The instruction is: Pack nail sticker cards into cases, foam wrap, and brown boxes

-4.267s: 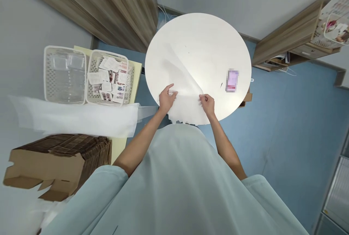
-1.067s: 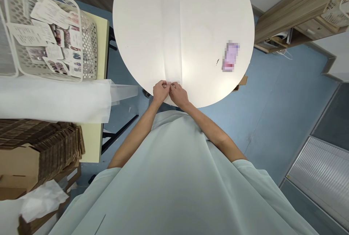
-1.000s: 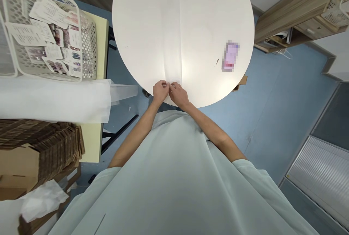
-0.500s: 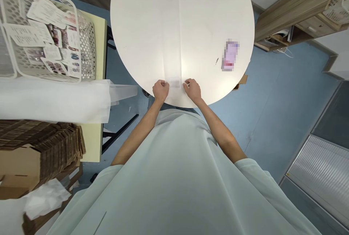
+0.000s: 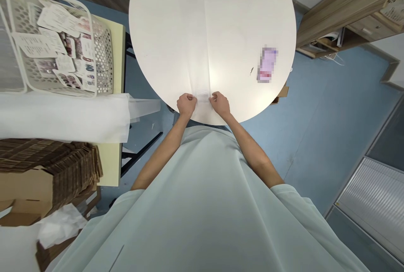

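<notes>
A long strip of thin, translucent white packing sheet [image 5: 198, 53] lies down the middle of the round white table [image 5: 158, 28]. On its near end, close to the table's front edge, is a small flat clear packet [image 5: 202, 97] whose contents I cannot make out. My left hand [image 5: 187, 105] is closed, its fingertips pinching the left edge of the sheet beside the packet. Thumb and forefinger of my right hand [image 5: 220, 105] are pressed together at the sheet's right edge, level with the left hand.
A pixelated purple item [image 5: 267, 65] lies on the right of the table. To the left, a side table [image 5: 110, 164] carries a white perforated basket [image 5: 103, 59] of carded packets, a roll of white sheeting [image 5: 63, 116] and stacked flat cardboard boxes [image 5: 75, 171]. Wooden cabinets [image 5: 334, 15] stand right.
My right hand has moved left, closer to the packet and onto the sheet's edge. My left hand has barely shifted. The camera view has turned slightly.
</notes>
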A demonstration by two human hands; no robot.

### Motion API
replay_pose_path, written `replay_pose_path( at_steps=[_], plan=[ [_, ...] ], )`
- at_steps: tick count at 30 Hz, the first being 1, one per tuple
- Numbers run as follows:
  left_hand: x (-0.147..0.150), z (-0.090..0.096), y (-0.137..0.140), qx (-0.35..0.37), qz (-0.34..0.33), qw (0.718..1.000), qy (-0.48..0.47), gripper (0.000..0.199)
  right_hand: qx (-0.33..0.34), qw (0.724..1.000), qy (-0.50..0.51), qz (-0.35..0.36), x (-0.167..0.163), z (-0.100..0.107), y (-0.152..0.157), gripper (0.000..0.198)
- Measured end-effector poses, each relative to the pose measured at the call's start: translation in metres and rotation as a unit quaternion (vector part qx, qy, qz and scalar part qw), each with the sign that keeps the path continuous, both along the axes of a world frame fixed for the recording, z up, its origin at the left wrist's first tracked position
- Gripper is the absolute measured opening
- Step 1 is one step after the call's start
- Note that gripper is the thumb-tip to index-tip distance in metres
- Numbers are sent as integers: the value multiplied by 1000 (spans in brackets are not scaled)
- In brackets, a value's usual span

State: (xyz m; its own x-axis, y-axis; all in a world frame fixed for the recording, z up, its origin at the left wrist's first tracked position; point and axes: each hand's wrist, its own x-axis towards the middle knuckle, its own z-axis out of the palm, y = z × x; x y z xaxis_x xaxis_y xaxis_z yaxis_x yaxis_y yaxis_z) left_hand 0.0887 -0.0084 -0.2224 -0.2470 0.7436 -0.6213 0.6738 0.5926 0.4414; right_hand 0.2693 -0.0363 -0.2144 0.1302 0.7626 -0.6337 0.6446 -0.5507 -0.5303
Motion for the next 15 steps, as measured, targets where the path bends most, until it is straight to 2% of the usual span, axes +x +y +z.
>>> replay_pose_path(
  at_steps=[11,15],
  plan=[
    [-5,-5,-10,1,-9,1000,9,10,-23,1000,3,-7,-9,7,4,28],
    [-6,-7,-15,34,-6,999,9,10,-32,999,1,-8,-14,7,2,26]
  ],
)
